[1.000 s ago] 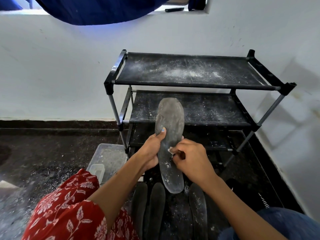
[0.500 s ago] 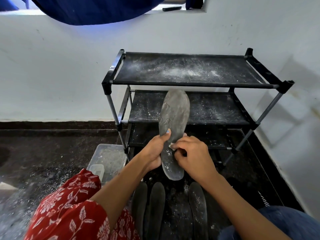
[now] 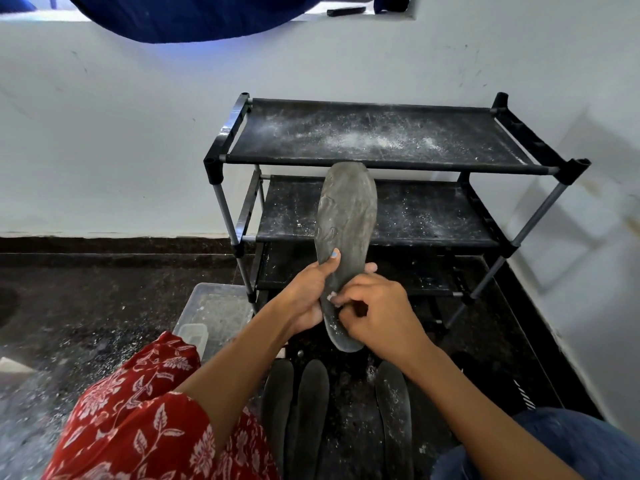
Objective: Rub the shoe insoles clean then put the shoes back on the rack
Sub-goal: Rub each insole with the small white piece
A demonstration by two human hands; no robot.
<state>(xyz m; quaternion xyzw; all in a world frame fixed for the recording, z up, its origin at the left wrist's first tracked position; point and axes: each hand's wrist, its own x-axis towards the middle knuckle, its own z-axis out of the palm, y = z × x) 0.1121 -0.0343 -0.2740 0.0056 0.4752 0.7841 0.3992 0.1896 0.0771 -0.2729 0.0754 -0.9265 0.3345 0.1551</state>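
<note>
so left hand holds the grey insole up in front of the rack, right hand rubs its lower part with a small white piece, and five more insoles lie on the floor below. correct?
Not quite. The head view shows three insoles on the floor, not five. The rest holds: the left hand grips the grey insole in front of the rack, and the right hand rubs its lower part with a small white piece.

A dark speckled floor [image 3: 104,306] carries a black three-shelf rack [image 3: 381,140] dusted with white powder, a clear plastic tub [image 3: 214,306] beside it, and three dark insoles [image 3: 311,403] lying side by side.
</note>
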